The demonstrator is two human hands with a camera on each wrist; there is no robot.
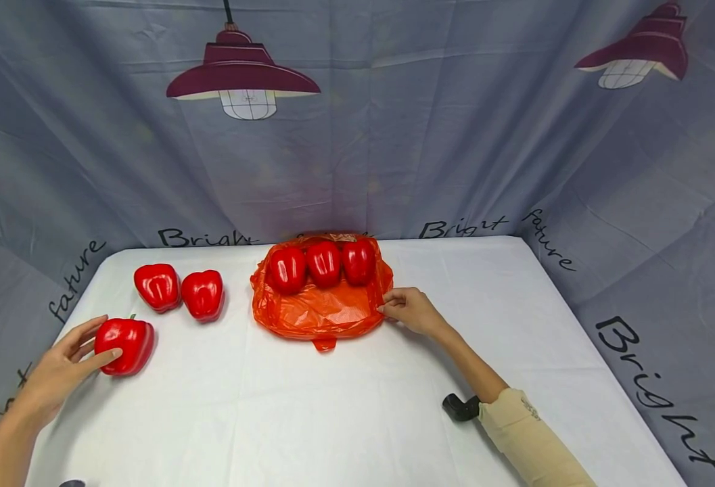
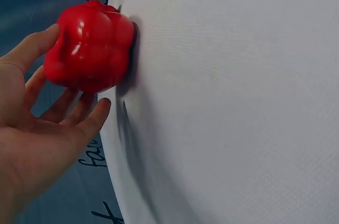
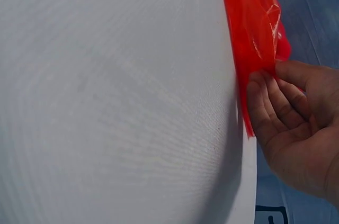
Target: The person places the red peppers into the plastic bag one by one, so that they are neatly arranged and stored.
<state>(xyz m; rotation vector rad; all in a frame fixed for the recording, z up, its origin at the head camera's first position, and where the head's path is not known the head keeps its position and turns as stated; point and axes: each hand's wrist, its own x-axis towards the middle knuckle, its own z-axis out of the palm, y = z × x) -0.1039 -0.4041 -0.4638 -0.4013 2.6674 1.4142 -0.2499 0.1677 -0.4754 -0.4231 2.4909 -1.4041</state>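
At the left of the table, my left hand (image 1: pixel 55 372) grips a glossy red bell pepper (image 1: pixel 130 345), thumb on its near side and fingers round the left. The left wrist view shows the same pepper (image 2: pixel 90 46) between thumb and fingers. Two more red bell peppers (image 1: pixel 157 287) (image 1: pixel 203 295) lie just behind it. An orange-red plastic bag (image 1: pixel 333 311) lies spread open at the back middle, with three red bell peppers (image 1: pixel 323 264) in a row inside. My right hand (image 1: pixel 414 312) pinches the bag's right edge, thumb against fingertips; the bag film (image 3: pixel 249 23) rises from that pinch in the right wrist view.
A white cloth covers the table (image 1: pixel 333 412). Grey-blue curtains (image 1: pixel 363 135) printed with lamps and lettering hang behind and at both sides. A black curved piece (image 1: pixel 460 408) sits by the right sleeve (image 1: pixel 527 433). Part of a dark object (image 1: pixel 72 483) shows at the bottom left.
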